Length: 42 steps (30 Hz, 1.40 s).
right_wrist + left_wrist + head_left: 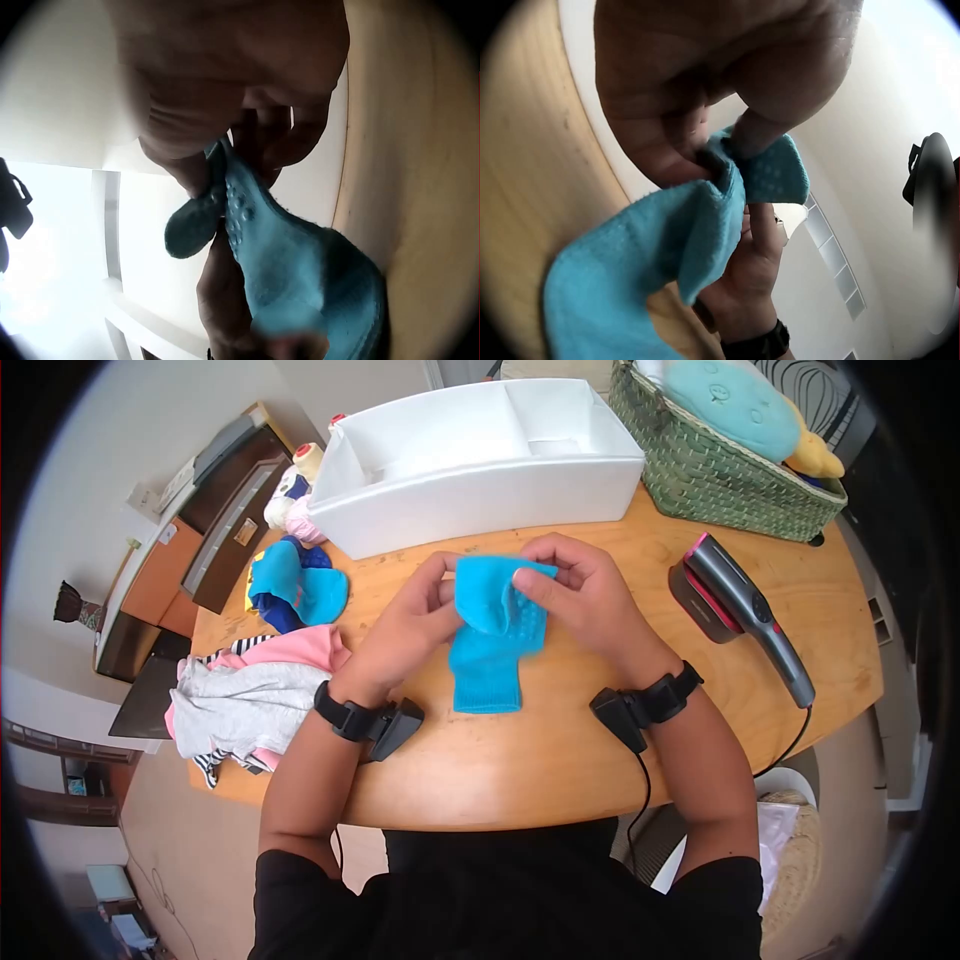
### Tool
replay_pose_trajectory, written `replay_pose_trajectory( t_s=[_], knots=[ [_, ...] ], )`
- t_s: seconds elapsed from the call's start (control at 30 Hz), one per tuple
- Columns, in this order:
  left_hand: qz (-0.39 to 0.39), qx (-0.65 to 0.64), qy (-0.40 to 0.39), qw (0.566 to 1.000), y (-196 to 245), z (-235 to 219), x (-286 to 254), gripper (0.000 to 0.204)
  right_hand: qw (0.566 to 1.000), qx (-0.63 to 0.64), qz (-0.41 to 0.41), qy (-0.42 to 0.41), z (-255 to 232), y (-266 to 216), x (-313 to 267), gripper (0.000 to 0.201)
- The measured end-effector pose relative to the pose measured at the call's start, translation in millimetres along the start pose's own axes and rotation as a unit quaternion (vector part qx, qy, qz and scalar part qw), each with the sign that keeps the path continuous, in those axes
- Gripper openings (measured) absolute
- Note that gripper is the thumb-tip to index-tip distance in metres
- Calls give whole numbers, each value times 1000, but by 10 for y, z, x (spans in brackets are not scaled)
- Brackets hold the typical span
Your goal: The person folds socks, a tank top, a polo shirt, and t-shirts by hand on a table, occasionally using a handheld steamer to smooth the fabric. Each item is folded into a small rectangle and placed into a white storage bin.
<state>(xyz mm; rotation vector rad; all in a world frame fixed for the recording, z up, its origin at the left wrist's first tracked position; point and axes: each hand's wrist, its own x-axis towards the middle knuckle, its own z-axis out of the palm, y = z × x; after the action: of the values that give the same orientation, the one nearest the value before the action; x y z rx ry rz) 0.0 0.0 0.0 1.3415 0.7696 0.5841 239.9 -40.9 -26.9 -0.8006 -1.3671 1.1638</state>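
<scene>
Both hands hold a bright blue sock (485,670) over the middle of the table, its ribbed cuff hanging toward the person. The left hand (412,615) pinches the sock's left side near the top. On the other side, the right hand (590,600) grips the upper right part, thumb on the front and fingers behind. The top of the fabric is folded over. Raised grip dots show on the sock (240,210) in the right wrist view. In the left wrist view, thumb and fingers of the left hand (705,97) close on a bunched fold.
A white divided box (480,500) stands at the back beside a green woven basket (740,500) with plush toys. A corded handheld steamer (745,610) lies at the right. Folded clothes (250,700) and more blue socks (300,585) lie at the left.
</scene>
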Motion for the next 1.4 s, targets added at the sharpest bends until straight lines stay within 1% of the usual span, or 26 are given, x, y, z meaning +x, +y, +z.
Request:
replay_pose_trajectory(
  t_s=[0.07,0.1,0.2,0.27,0.3,0.33,0.37,0.5,0.57,0.6,0.67,0.7,0.77,0.83,0.9,1.0,1.07,1.1,1.13,1.17,1.2,1.27,1.3,1.33,1.37,1.4],
  knots=[
    [18,3,-29,999,-169,-14,60,38,991,-62,116,9,-134,3,44,23],
    [40,11,-56,998,-243,-19,74,41,990,-64,123,3,-185,44,60,23],
    [10,32,-91,995,-285,-62,67,41,990,-60,128,28,-274,155,88,23],
    [21,46,-81,995,-334,-77,68,37,982,-105,134,78,-290,117,93,29],
    [33,66,-77,994,-353,-81,71,34,982,-106,139,75,-300,81,86,29],
    [33,60,-76,995,-349,-83,73,34,978,-203,50,27,-310,26,76,35],
    [39,89,-60,993,-329,-83,74,33,954,-295,-40,-25,-300,-37,70,43],
    [74,152,-29,985,-319,-94,66,35,937,-329,-26,-117,-26,-191,28,54],
    [63,130,-34,989,-325,-87,45,40,925,-371,-66,-46,29,-63,10,46],
    [53,111,-44,991,-315,-78,43,45,925,-372,-66,-47,-15,-40,18,46],
    [39,91,-65,993,-229,-73,-6,51,935,-352,15,-23,-158,-37,41,36],
    [23,72,-88,993,-202,-71,-29,56,935,-355,14,-22,-194,-54,47,36],
    [42,93,-93,990,-203,-73,-61,61,942,-327,49,54,-263,-89,58,29],
    [59,114,-97,987,-157,-87,-84,66,938,-331,77,61,-400,-102,41,29],
    [0,249,-102,963,-39,-106,-121,68,934,-334,106,66,-552,-109,22,30],
    [0,248,-84,965,-85,-150,-146,61,914,-373,154,47,-708,-170,1,35],
    [24,268,-58,961,-121,-173,-124,56,879,-439,185,26,-709,-265,-4,45],
    [47,288,-34,956,-143,-189,-113,51,879,-440,183,23,-696,-265,-37,45],
    [48,287,-30,956,-169,-205,-101,51,867,-476,143,29,-675,-260,-88,50],
    [82,314,-2,946,-200,-220,-89,48,853,-511,103,34,-661,-258,-105,54],
    [116,340,25,933,-230,-232,-81,45,852,-512,102,31,-628,-267,-76,54],
    [132,330,25,934,-279,-242,-63,44,831,-552,-65,-32,-504,-299,-5,59],
    [148,323,21,935,-286,-240,-56,44,830,-552,-66,-34,-443,-304,8,59],
    [149,322,23,935,-261,-216,-64,44,838,-535,-67,-85,-376,-306,9,58],
    [132,343,29,929,-217,-176,-88,44,844,-515,-67,-137,-326,-305,5,57],
    [115,364,36,924,-196,-155,-106,44,843,-515,-68,-138,-298,-290,-4,57]
  ],
)
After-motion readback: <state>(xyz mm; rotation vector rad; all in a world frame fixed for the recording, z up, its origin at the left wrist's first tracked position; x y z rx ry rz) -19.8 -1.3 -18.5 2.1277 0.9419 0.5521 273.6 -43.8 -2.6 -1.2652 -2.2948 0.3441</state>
